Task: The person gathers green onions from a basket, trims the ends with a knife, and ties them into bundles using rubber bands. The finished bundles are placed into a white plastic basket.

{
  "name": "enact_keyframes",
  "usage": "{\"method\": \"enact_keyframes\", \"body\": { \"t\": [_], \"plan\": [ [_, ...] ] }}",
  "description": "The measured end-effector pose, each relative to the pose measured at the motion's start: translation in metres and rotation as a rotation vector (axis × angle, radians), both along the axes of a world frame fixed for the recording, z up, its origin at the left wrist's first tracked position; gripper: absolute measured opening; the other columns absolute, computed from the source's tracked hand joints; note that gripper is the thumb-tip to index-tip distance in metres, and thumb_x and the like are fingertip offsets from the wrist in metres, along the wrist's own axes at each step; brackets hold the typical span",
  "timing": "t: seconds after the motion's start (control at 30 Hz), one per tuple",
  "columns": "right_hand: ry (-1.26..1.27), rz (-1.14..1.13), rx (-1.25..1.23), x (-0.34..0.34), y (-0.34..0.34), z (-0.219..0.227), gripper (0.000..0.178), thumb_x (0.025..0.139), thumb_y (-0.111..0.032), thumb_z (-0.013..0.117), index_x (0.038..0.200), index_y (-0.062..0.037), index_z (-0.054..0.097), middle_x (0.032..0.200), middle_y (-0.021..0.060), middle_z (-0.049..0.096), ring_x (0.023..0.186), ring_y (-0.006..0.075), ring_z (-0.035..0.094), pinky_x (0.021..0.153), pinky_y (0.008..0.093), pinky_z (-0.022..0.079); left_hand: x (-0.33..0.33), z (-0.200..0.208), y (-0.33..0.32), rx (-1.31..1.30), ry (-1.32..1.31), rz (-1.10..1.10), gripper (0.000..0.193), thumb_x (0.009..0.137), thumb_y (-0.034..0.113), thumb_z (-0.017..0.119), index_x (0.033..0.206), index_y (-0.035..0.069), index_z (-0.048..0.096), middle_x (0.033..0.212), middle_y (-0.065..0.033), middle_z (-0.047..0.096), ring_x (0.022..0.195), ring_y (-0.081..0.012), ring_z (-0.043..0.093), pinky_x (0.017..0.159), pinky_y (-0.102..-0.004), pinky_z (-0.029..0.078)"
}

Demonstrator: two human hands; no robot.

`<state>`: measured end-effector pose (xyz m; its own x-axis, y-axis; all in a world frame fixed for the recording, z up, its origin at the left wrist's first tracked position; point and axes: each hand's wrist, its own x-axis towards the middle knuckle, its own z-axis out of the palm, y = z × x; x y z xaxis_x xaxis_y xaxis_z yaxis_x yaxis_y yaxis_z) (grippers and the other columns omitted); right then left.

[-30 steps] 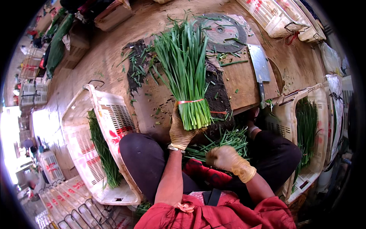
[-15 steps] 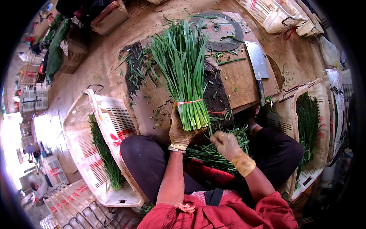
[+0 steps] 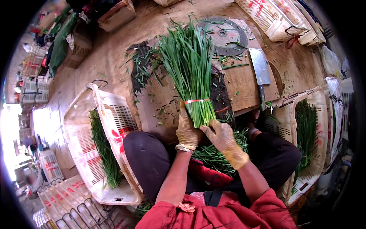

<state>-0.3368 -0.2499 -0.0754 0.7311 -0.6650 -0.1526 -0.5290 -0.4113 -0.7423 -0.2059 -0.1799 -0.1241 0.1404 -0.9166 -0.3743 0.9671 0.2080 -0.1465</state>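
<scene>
A thick bunch of green garlic chives (image 3: pixel 188 68) is bound by a red band (image 3: pixel 197 101) near its pale cut ends. Its leaves point away from me over the wooden board. My left hand (image 3: pixel 188 128), in a tan glove, is closed round the lower left side of the bunch; some of its fingers are hidden beneath. My right hand (image 3: pixel 222 139), gloved the same way, has thumb and fingers pinched at the cut ends. Loose green trimmings (image 3: pixel 215 157) lie in my lap below both hands.
A cleaver (image 3: pixel 259 70) lies on the wooden board (image 3: pixel 242 86), beside a round grey disc (image 3: pixel 228 37). White plastic crates with chives stand at my left (image 3: pixel 82 152) and right (image 3: pixel 321 126). More crates (image 3: pixel 267 17) are at the far right.
My right hand has moved up and left from beside the bunch to its cut ends. My left hand still holds the bunch, which sits slightly further right in view.
</scene>
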Motion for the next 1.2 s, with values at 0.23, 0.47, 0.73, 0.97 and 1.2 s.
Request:
{"method": "enact_keyframes", "body": {
  "t": [0.23,0.47,0.73,0.97,1.2],
  "plan": [
    [0.130,0.254,0.126,-0.061,0.031,-0.016,0.004,0.082,-0.007,0.068,0.083,-0.0034,0.067,0.076,0.0176,0.066,0.071,0.0264,0.067,0.062,0.0346,0.052,-0.025,0.012,-0.002,0.756,-1.976,-0.059,0.100,0.072,0.047,0.076,0.146,0.006,0.024,0.121,-0.0120,0.055,0.103,-0.0305,0.060,0.084,-0.0468,0.053],
    [-0.180,-0.164,0.157,-0.061,-0.051,0.028,0.020,0.072,-0.005,0.081,0.083,-0.0005,0.065,0.073,0.0043,0.062,0.066,0.0095,0.056,0.061,0.0264,0.048,-0.036,0.022,-0.013,1.118,-2.405,-0.126,0.131,0.054,0.050,0.087,0.149,-0.001,0.011,0.107,-0.0214,0.052,0.085,-0.0383,0.061,0.066,-0.0443,0.053],
    [-0.119,-0.080,0.083,-0.019,-0.038,0.012,0.028,0.081,-0.023,0.076,0.080,0.0015,0.063,0.063,0.0083,0.059,0.056,0.0115,0.049,0.053,0.0303,0.043,-0.041,0.022,-0.017,1.091,-2.415,-0.116,0.122,0.062,0.033,0.084,0.151,0.002,0.007,0.108,-0.0252,0.052,0.086,-0.0413,0.060,0.067,-0.0463,0.052],
    [0.095,0.058,0.343,-0.013,-0.056,0.025,0.034,0.091,-0.034,0.061,0.087,-0.0008,0.067,0.069,0.0189,0.062,0.065,0.0376,0.061,0.060,0.0412,0.047,-0.039,0.023,-0.017,1.071,-2.402,-0.107,0.118,0.065,0.031,0.083,0.150,0.001,0.006,0.111,-0.0261,0.052,0.089,-0.0414,0.060,0.069,-0.0469,0.051],
    [-0.095,-0.026,0.649,-0.024,-0.045,0.042,0.036,0.094,-0.024,0.056,0.070,0.0027,0.055,0.054,0.0066,0.046,0.052,0.0122,0.046,0.048,0.0324,0.038,-0.035,0.023,-0.013,1.095,-2.412,-0.228,0.124,0.061,0.045,0.083,0.149,-0.001,0.009,0.110,-0.0242,0.054,0.086,-0.0396,0.060,0.069,-0.0475,0.050]
  ]
}}
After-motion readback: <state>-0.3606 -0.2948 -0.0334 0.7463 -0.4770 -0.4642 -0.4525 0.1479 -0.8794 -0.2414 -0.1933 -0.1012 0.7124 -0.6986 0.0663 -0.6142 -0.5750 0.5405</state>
